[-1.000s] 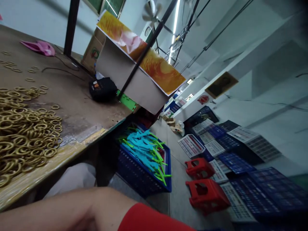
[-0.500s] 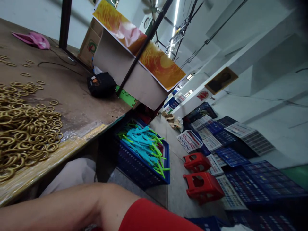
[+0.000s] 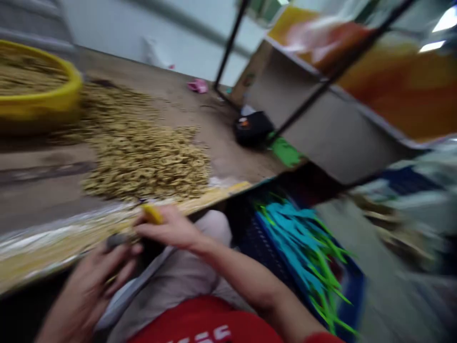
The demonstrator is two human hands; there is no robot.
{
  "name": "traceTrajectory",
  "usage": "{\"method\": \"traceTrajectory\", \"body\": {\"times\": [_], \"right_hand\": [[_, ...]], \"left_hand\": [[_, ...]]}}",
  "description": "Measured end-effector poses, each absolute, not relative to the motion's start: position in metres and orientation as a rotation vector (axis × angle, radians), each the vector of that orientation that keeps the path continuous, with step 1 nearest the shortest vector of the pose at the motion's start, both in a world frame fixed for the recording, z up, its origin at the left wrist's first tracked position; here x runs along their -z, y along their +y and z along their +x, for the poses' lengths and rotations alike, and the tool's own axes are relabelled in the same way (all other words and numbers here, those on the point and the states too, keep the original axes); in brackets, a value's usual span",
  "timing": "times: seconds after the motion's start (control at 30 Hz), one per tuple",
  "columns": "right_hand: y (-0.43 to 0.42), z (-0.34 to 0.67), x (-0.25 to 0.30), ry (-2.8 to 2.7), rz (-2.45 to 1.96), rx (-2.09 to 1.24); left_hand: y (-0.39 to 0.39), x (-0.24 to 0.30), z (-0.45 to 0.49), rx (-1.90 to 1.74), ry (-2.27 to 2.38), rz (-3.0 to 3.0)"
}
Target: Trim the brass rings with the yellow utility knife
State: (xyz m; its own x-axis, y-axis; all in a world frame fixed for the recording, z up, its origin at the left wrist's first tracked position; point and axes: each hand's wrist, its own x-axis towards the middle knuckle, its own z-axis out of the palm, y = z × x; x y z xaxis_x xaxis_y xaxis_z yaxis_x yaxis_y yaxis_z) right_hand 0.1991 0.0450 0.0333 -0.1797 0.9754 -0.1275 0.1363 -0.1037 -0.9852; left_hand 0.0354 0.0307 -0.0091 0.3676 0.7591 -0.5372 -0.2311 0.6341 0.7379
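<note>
The picture is smeared by motion. A wide heap of gold rings [image 3: 143, 152] covers the brown table [image 3: 221, 143]. My right hand [image 3: 171, 228] sits at the table's near edge, fingers closed round a small yellow piece [image 3: 153, 214]. My left hand [image 3: 96, 281] is lower, by my lap, with fingers curled on a dark grey object [image 3: 116, 240] whose shape I cannot make out. The two hands nearly meet.
A yellow tub [image 3: 39, 95] of rings stands at the back left. A black pouch [image 3: 252, 128] and a pink item [image 3: 198, 85] lie farther back. A blue crate [image 3: 296, 257] of cyan and green plastic parts sits on the floor right of my knees.
The view has swung left and down from the aisle to the table edge. Both hands have come into sight, meeting at the table's near edge; before, only a forearm showed.
</note>
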Motion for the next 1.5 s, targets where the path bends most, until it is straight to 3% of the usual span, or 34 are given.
{"method": "traceTrajectory", "body": {"times": [0.13,0.33,0.47,0.67,1.03,1.2,1.5], "right_hand": [[0.045,0.193,-0.013,-1.234,-1.238,-1.495],[0.035,0.195,-0.011,-1.230,-1.240,-1.408],[0.031,0.195,-0.013,-1.428,-1.245,-1.215],[0.011,0.206,-0.014,-2.031,-1.514,-0.645],[0.033,0.211,-0.008,-2.310,-2.203,-0.340],[0.064,0.203,-0.005,-2.358,-2.015,-0.233],[0.107,0.163,0.008,-2.451,-1.899,-0.286]], "left_hand": [[0.039,0.008,0.019,-0.695,0.772,0.640],[0.035,0.011,0.023,-0.721,0.709,0.616],[0.032,0.010,0.018,-0.716,0.745,0.638],[0.028,0.009,0.021,-0.790,0.878,0.709],[0.015,-0.015,0.015,-0.818,0.955,1.305],[0.016,-0.005,0.017,-0.688,0.799,0.907],[0.025,0.010,0.006,-0.865,0.785,0.548]]}}
